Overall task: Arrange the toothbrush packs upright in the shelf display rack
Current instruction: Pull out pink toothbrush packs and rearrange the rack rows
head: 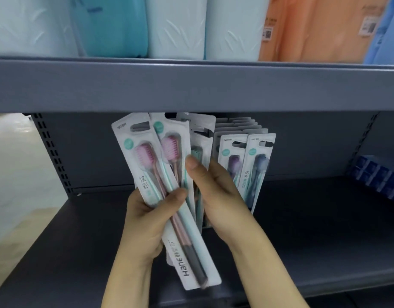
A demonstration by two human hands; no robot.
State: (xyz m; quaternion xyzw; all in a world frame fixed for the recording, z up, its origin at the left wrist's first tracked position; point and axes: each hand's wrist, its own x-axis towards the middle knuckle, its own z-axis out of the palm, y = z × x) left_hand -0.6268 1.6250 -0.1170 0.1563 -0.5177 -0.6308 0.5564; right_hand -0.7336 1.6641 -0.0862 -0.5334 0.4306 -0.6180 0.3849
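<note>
From the head camera, our left hand (144, 221) grips a fan of toothbrush packs (167, 196) just left of the display rack (242, 134); our right hand (216, 192) pinches one pack. We should lift it clear, keep it vertical, then slot it behind the rack's front row.

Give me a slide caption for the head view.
Left hand holds fanned toothbrush packs; right hand reaches among them, before the rack.
</note>
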